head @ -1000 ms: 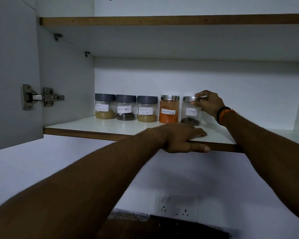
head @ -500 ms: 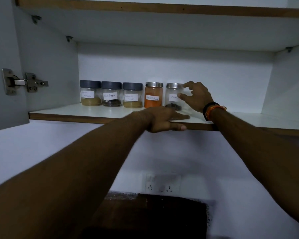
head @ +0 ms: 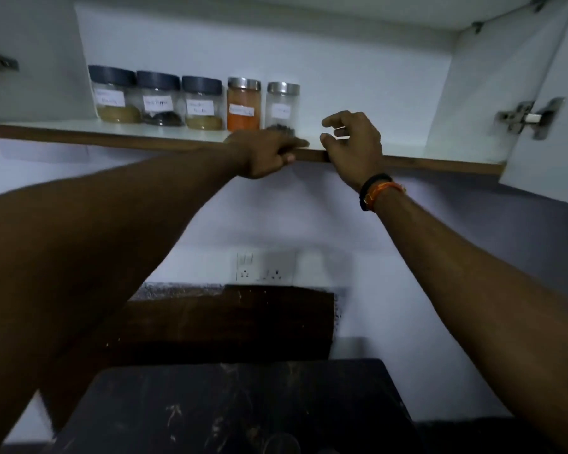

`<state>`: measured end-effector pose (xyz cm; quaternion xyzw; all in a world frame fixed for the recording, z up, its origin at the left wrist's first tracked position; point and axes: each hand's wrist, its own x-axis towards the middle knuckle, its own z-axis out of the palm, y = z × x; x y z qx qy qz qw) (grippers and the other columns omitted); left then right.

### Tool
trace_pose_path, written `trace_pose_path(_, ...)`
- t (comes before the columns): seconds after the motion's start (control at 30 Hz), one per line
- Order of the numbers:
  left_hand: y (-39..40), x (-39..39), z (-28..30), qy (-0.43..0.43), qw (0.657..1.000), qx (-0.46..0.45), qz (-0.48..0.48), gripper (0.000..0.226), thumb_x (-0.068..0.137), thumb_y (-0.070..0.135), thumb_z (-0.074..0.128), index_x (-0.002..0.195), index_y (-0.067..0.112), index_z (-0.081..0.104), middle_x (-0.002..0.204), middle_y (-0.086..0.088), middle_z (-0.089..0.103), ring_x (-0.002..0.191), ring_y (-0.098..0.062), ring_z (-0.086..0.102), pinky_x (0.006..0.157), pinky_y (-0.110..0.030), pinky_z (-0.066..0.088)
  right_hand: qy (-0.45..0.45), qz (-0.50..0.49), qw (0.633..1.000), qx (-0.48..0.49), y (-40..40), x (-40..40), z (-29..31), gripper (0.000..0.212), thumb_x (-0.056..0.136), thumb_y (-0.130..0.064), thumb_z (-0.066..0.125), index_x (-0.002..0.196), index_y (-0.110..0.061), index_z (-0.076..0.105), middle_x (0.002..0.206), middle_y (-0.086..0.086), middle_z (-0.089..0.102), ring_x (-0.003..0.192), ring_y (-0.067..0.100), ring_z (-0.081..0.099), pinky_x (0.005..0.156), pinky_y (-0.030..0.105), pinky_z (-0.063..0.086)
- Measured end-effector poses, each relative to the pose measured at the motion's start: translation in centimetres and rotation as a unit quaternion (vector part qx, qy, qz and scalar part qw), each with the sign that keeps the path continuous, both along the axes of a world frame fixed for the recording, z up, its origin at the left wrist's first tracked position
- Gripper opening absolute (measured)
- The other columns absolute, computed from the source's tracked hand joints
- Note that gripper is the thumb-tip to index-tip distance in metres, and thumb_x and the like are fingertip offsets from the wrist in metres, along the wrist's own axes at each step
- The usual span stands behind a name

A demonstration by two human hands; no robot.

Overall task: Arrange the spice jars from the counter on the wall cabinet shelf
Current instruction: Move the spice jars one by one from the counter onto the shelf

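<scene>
Several labelled spice jars stand in a row at the back of the white cabinet shelf [head: 79, 131]: three with dark lids [head: 158, 98], then an orange powder jar [head: 243, 104] and a cloves jar [head: 282, 104], both steel-lidded. My left hand [head: 266, 152] rests flat on the shelf's front edge, just in front of the cloves jar. My right hand [head: 354, 142] hovers at the shelf edge to the right of the cloves jar, fingers curled apart, holding nothing. A black and orange band sits on its wrist.
An open cabinet door with a metal hinge [head: 525, 117] hangs at the right. A socket plate [head: 264, 268] is on the wall below the shelf. A dark counter [head: 230, 404] lies underneath, against a brown backsplash panel [head: 230, 322].
My right hand has let go of the cloves jar and drawn back to the right, off the shelf. The view has tilted down and shifted right. My left hand stays on the edge.
</scene>
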<state>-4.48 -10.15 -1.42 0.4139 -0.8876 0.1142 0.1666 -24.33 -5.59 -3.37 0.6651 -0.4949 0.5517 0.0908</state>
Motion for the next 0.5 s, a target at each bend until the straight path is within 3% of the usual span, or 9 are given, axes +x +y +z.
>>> trace_pose_path(0.13,1.5,-0.8,-0.9,-0.014,0.998,-0.061,0.024,0.057,0.096,0.028,0.042,0.152,0.033,0.033,0.146,-0.009,0.051,0.133,-0.031,0.046,0.098,-0.045,0.041,0.017,-0.016,0.999,-0.038,2.8,0.0,-2.8,0.024,0.086,-0.010,0.064,0.110,-0.012,0.069,0.116,0.008,0.059,0.104,0.016,0.060,0.089,0.030,0.054)
trace_pose_path(0.37,3.8,-1.9,-5.1,-0.021,0.990,-0.124,0.060,0.080,0.094,0.034,0.052,0.160,0.026,0.008,0.165,-0.016,0.013,0.151,-0.040,0.009,0.120,-0.060,0.004,0.015,-0.062,0.998,0.029,6.6,-1.5,-8.7,0.030,0.086,-0.007,0.060,0.114,-0.013,0.068,0.122,0.008,0.059,0.113,0.022,0.059,0.094,0.040,0.054)
trace_pose_path(0.43,5.1,-2.5,-7.3,0.010,0.989,-0.142,0.033,0.080,0.092,0.032,0.053,0.160,0.022,0.011,0.167,-0.016,0.008,0.152,-0.040,0.005,0.121,-0.061,0.000,0.008,-0.066,0.996,0.065,7.4,-2.0,-10.8,0.030,0.086,-0.005,0.059,0.114,-0.014,0.067,0.122,0.008,0.059,0.112,0.022,0.060,0.094,0.039,0.053)
trace_pose_path(0.5,6.5,-3.2,-10.4,0.047,0.993,-0.106,-0.025,0.080,0.092,0.026,0.054,0.160,0.017,0.013,0.167,-0.016,0.009,0.153,-0.038,0.009,0.122,-0.059,0.002,0.013,-0.076,0.990,0.115,8.2,-2.4,-13.1,0.032,0.086,-0.005,0.057,0.114,-0.016,0.067,0.120,0.007,0.059,0.109,0.022,0.060,0.093,0.037,0.052)
